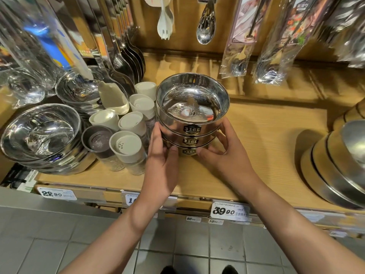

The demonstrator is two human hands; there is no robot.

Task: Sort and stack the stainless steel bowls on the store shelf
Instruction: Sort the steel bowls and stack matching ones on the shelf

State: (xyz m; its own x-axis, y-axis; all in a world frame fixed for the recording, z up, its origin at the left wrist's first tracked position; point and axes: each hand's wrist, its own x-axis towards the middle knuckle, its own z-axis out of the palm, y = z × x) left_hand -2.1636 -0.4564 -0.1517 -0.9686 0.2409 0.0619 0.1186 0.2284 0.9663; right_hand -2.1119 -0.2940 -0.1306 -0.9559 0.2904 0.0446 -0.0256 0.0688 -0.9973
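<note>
Three shiny steel bowls [192, 115], nested upright in one stack [190, 135], each side wall bearing a dark "316L" badge. Standing mid-shelf on the wooden shelf [266, 139], just right of the shakers, top bowl empty and mirror-bright inside.

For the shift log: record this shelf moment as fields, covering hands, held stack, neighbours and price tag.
held item: stack of three bowls, nested, upright, each labelled 316L
left hand: grips the stack's left side
right hand: grips the stack's right side
left of stack: shaker jars, touching or apart cannot be told
far left: wide steel bowls, stacked
far right: wood-toned bowls, stacked
surface: wooden shelf
price tag: 39.90
</note>
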